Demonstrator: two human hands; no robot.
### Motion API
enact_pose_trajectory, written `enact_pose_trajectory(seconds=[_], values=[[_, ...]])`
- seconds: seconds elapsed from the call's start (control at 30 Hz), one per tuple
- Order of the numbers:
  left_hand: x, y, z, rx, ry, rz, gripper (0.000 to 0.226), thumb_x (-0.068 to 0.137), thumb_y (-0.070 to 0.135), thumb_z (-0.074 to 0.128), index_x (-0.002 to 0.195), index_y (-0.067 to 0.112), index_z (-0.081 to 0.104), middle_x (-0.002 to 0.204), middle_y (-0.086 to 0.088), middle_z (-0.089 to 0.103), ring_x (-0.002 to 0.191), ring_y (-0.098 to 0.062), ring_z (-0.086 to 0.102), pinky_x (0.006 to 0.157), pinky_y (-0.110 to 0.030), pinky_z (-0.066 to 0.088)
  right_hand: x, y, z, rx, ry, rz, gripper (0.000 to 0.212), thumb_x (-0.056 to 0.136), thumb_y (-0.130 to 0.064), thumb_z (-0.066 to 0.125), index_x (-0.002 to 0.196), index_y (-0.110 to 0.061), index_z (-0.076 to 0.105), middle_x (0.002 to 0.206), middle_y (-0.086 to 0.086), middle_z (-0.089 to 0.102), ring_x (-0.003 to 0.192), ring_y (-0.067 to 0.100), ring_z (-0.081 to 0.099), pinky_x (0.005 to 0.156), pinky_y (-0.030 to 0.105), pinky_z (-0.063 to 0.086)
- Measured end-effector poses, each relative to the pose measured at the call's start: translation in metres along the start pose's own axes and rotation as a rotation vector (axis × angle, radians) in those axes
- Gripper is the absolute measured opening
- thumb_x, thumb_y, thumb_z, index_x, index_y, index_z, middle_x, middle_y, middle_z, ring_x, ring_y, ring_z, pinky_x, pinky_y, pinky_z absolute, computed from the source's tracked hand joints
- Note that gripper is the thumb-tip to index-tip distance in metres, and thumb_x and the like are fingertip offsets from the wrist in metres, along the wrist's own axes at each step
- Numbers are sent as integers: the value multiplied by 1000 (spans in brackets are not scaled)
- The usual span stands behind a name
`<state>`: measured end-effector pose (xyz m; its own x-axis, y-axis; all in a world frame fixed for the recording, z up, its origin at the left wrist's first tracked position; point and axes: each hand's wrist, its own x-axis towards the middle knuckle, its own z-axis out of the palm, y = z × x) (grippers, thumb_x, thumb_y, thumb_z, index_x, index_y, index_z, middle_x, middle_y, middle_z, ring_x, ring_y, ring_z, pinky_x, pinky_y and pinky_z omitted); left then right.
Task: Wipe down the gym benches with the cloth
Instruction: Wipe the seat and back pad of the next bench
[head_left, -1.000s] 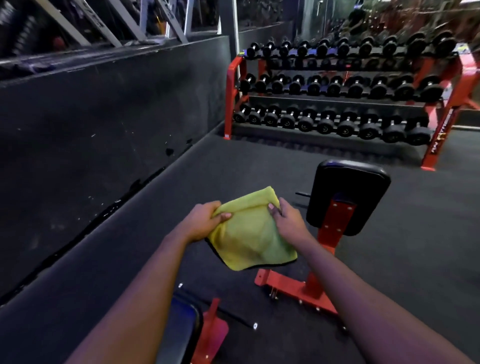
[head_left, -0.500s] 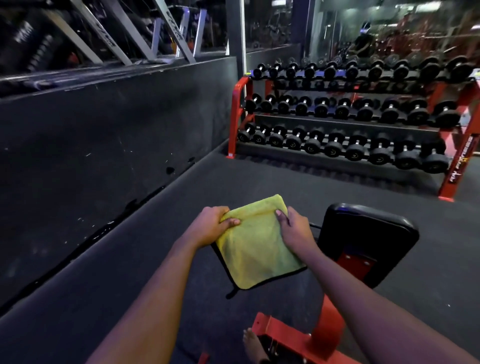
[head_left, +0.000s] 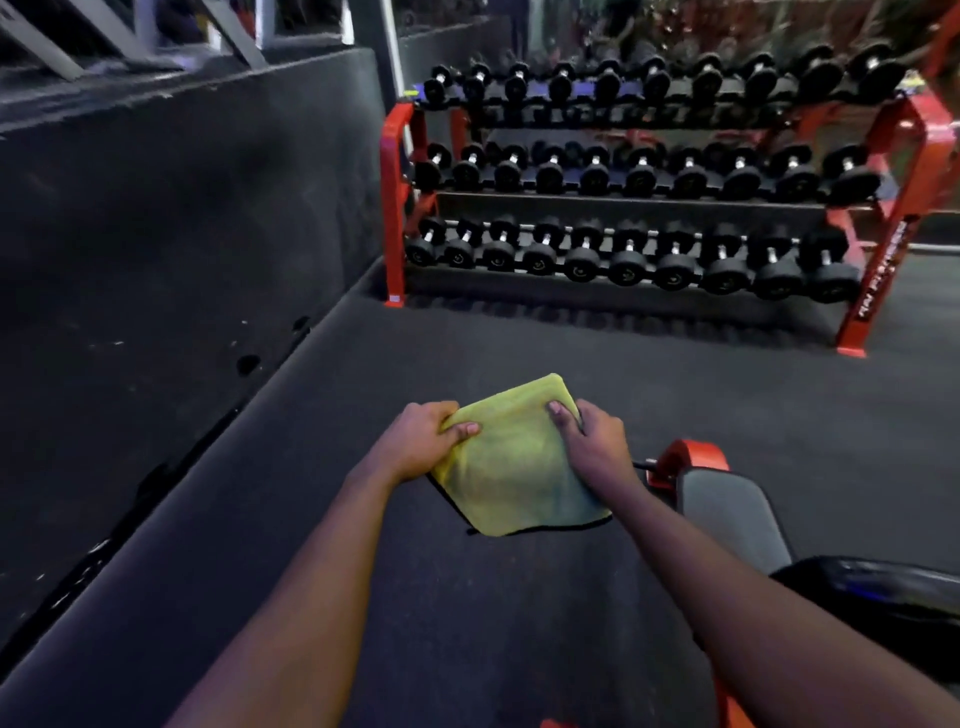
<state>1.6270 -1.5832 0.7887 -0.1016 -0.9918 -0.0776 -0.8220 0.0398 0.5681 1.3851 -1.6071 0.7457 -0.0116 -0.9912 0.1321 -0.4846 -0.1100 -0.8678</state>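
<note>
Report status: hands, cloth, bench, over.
Left hand and right hand both grip yellow cloth, held in air. Bench pad lower right, untouched. Nothing between cloth and pad.

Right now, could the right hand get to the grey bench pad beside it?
Probably yes. The right hand grips the yellow cloth together with the left hand, and the grey bench pad lies just to its right and lower, with nothing between them.

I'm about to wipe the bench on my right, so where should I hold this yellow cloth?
Grip the upper side edges, one from each side, as the left hand and right hand do. The cloth hangs limp; two-sided pinches hold it spread for the bench pad.
</note>
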Motion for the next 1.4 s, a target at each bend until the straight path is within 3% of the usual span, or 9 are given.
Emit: enact_pose_trajectory(seconds=[0.23, 0.5, 0.67, 0.8, 1.0, 1.07, 1.17, 1.27, 1.4], values=[[141, -8, -14, -37, -130, 135, 41, 94, 50, 57, 80, 11, 56, 74, -8, 62, 64, -18, 57, 64, -40, 50, 97, 22, 15, -12, 180, 103, 47, 97, -42, 58, 66, -13, 40, 58, -2, 38, 55, 10, 33, 49, 24, 29], [303, -10, -2, 26, -269, 252, 36, 95, 52, 53, 78, 20, 53, 77, -7, 63, 71, -22, 62, 65, -39, 51, 208, 71, 29, -5, 340, 224, 48, 97, -43, 58, 67, -8, 42, 58, -1, 41, 54, 10, 36, 50, 23, 30], [396, 17, 18, 66, -401, 348, 28, 97, 46, 53, 81, 23, 54, 80, -4, 63, 75, -18, 60, 69, -37, 50, 258, 103, 21, -27, 486, 364, 48, 96, -45, 58, 66, -13, 40, 57, 1, 45, 55, 15, 41, 56, 38, 30], [471, 51, 49, 120, -572, 496, 30, 96, 47, 53, 82, 21, 55, 78, -3, 62, 72, -19, 60, 64, -35, 49, 277, 129, 7, -4, 682, 499, 50, 96, -47, 57, 69, -6, 45, 58, 1, 47, 57, 15, 41, 57, 38, 32], [532, 84, 92, 146, -686, 708, 35, 97, 45, 54, 86, 11, 54, 74, -3, 58, 69, -17, 55, 57, -31, 40, 285, 152, 4, 7, 866, 601, 70, 86, -75, 42, 89, -8, 61, 75, 8, 64, 74, 25, 62, 69, 44, 51], [554, 100, 110, 172, -777, 798, 34, 97, 43, 55, 89, 10, 54, 75, -2, 58, 69, -17, 54, 55, -27, 37, 287, 149, 9, 10, 985, 712, 63, 88, -68, 45, 95, -9, 63, 80, 9, 68, 77, 24, 65, 71, 39, 49], [575, 118, 133, 190, -874, 906, 31, 96, 40, 57, 94, 9, 56, 78, -4, 60, 74, -21, 56, 55, -29, 35, 285, 140, 14, -9, 1100, 841, 38, 97, -45, 58, 70, -20, 49, 63, -1, 56, 59, 9, 52, 56, 25, 38], [584, 136, 155, 190, -955, 1029, 27, 94, 36, 62, 94, 9, 57, 77, -4, 61, 75, -22, 58, 59, -31, 32, 277, 140, 29, -40, 1221, 946, 43, 95, -38, 63, 66, -18, 38, 57, -2, 47, 55, 12, 42, 54, 32, 26], [581, 157, 189, 234, -1083, 1148, 23, 92, 29, 66, 103, 10, 61, 84, -7, 66, 80, -24, 61, 64, -33, 38, 262, 152, 49, 9, 1382, 1094, 41, 93, -37, 66, 73, -5, 49, 63, 5, 56, 61, 17, 50, 57, 34, 27]])
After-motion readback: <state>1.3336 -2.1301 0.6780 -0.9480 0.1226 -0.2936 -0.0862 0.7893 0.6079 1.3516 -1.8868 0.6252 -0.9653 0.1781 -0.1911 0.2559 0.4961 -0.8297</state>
